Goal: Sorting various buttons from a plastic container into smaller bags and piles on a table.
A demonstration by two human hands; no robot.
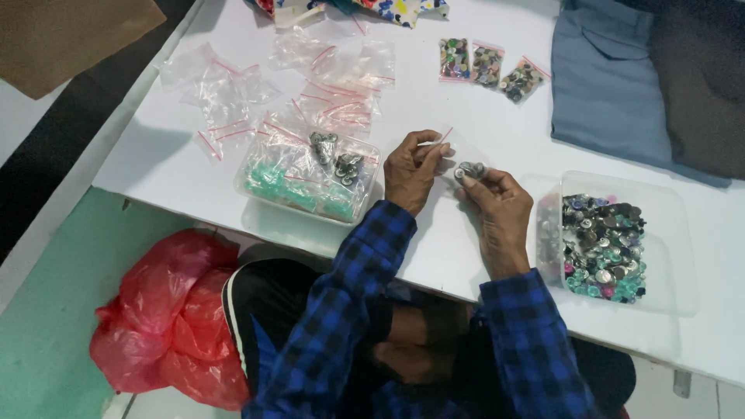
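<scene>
Head view: one person seated at a white table (481,124), both sleeves blue-and-black check.
Left hand (410,171): fingers pinched together on the mouth of a small clear bag (444,152) with a red seal strip, held just above the table.
Right hand (497,203): fingers closed on a small cluster of silvery buttons (470,170), right beside the bag's opening.
Container 1: clear plastic tub (667,233) to the right of the right hand, on the table; holds a loose heap of mixed buttons (605,247), mostly silver, with green and pink among them.
Container 2: clear plastic tub (310,213) to the left of the left hand; holds filled small bags, greenish contents below, two bags of silver buttons (337,155) on top.
Filled bags, far side of table: three, side by side, mixed-colour buttons (487,66).
Empty bags (233,93): a scattered pile of clear red-striped ones behind container 2; count cannot be told.
Cloth: blue folded garment (605,77) and a dark one, upper right.
Floor: red plastic bag (167,318) beside the person's knee.
</scene>
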